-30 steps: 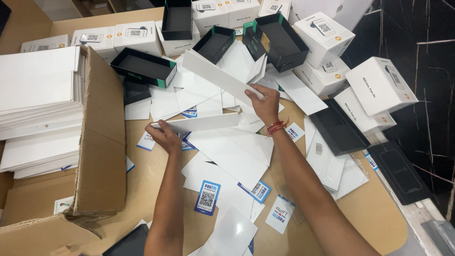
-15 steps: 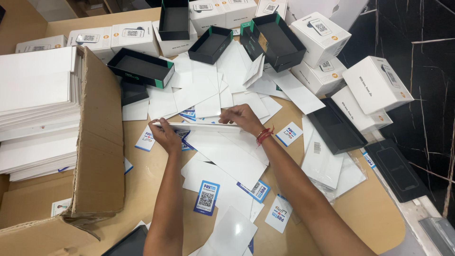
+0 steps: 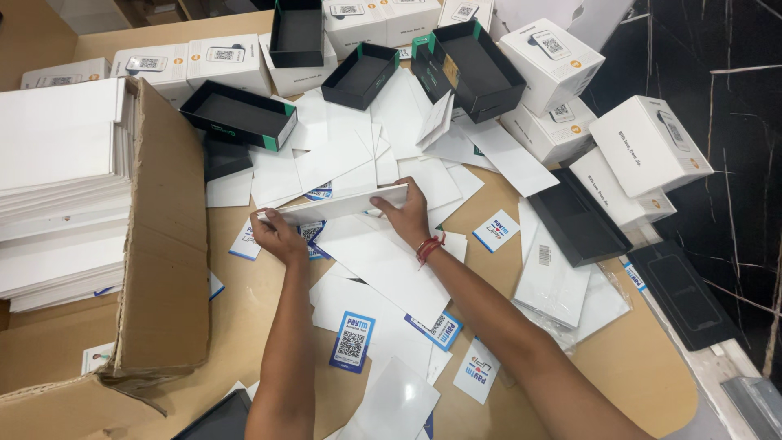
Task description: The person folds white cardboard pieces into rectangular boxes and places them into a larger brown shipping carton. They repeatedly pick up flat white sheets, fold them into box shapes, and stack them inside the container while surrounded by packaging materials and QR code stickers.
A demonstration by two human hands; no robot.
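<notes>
Both hands hold one thin bundle of white cards (image 3: 338, 204), raised a little above the surface (image 3: 652, 375) and turned almost edge-on to the camera. The left hand (image 3: 277, 236) is closed around the left end of the bundle, with the fingers wrapped under it. The right hand (image 3: 407, 213) pinches the right end, thumb on the near side and fingers behind. So the bundle lies between the two grips like a short bridge, and each grip is closed only as far as the thickness of the cards.

The cards look light and rather stiff, but a stack of them is slippery; I judge that single sheets can slide out if the pressure is only in the middle. Holding at the two short ends, with a squeeze across the thickness, seems the safest place. The edges bend easily, so a hard pinch at a corner is not good.

Below the bundle many loose white sheets (image 3: 383, 261) and small printed stickers (image 3: 352, 342) are scattered. An open cardboard box (image 3: 163, 244) with stacked white cards stands at the left, and black trays (image 3: 236, 114) and white boxes (image 3: 648, 147) lie further away. Whether the bundle touches the sheets under it I cannot tell clearly.
</notes>
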